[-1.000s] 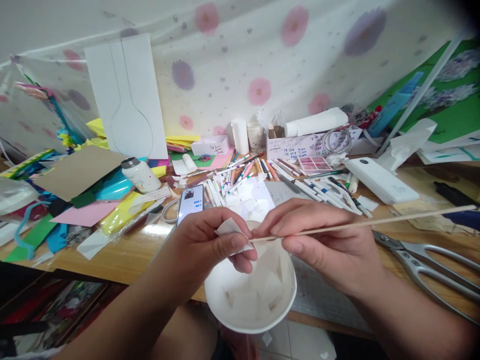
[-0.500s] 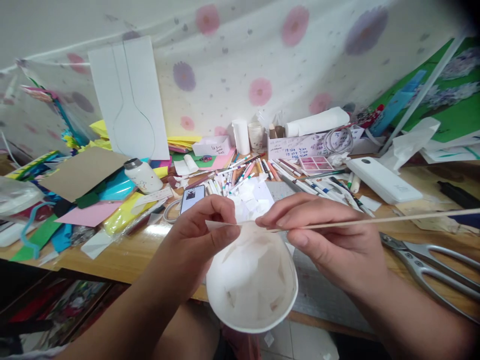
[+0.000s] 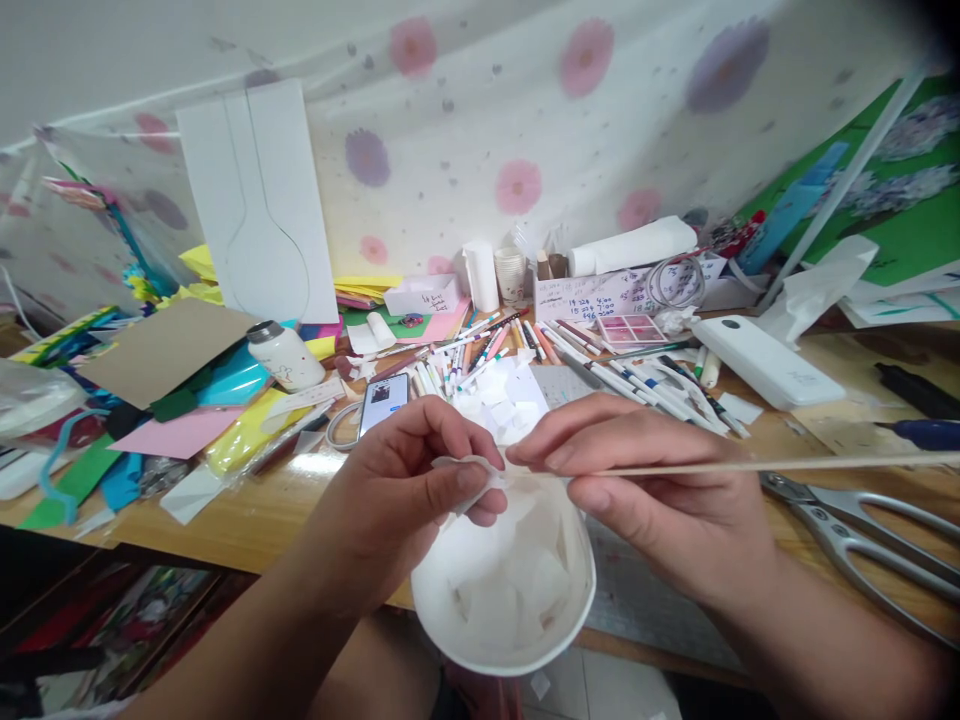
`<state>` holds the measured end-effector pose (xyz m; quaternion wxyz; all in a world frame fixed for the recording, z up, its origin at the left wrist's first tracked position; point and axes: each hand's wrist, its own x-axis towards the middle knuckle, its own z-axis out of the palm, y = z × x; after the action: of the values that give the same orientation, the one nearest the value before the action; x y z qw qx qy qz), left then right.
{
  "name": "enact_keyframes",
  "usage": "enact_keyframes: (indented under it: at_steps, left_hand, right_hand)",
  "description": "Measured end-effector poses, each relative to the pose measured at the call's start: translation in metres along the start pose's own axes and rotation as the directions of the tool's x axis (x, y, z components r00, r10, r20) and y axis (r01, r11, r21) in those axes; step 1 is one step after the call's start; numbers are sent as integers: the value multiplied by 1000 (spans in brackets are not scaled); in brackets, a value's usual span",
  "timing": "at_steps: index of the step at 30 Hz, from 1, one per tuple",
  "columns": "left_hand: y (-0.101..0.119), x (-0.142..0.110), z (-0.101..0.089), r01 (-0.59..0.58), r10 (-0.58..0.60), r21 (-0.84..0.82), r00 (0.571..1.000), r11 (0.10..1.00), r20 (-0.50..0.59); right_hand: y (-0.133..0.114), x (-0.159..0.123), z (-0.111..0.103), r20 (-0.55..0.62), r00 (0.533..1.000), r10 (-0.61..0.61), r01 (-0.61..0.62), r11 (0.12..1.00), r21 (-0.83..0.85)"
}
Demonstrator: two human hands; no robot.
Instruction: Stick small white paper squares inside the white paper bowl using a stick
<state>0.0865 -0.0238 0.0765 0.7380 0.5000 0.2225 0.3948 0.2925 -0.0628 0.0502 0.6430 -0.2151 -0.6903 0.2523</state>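
My left hand [image 3: 397,500] pinches a small piece of thin white paper [image 3: 461,463] between thumb and fingers; the piece looks curled. In my right hand [image 3: 667,490] a thin pale wooden stick [image 3: 832,465] is gripped between thumb and fingers, its long end pointing right. The stick's left tip lies close to the paper, but I cannot tell if they touch. Under both hands is a white bowl-shaped shell [image 3: 506,610], its opening facing me, with overlapping paper patches inside. Its upper part is covered by my hands, and what supports it is hidden.
Silver scissors [image 3: 847,540] lie at the right on the wooden table [image 3: 217,515]. Markers [image 3: 525,340], paper scraps [image 3: 502,385] and a phone [image 3: 384,403] are beyond my hands. A white bottle [image 3: 285,355] leans among coloured sheets at left; a white power bank [image 3: 765,360] lies right.
The paper piece, earlier stretched flat toward the stick's tip, is now curled in my left fingers. My left fingers have shifted slightly right. The stick's outer end has dropped a little.
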Motion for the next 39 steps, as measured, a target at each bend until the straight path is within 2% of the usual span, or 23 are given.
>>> enact_keyframes:
  at_steps: [9, 19, 25, 39]
  left_hand:
    - [-2, 0, -1, -10, 10, 32, 1000, 999, 0]
    - [-2, -2, -3, 17, -21, 50, 997, 999, 81]
    - [-2, -4, -3, 21, -28, 76, 996, 997, 85]
    - [-3, -5, -4, -42, 34, 69, 993, 997, 111]
  right_hand:
    - [-1, 0, -1, -5, 1000, 6, -5, 1000, 19]
    - [-3, 3, 0, 55, 998, -30, 30, 1000, 0]
    - [-2, 3, -1, 52, 998, -25, 25, 1000, -9]
    - [-4, 3, 0, 35, 999, -14, 14, 1000, -7]
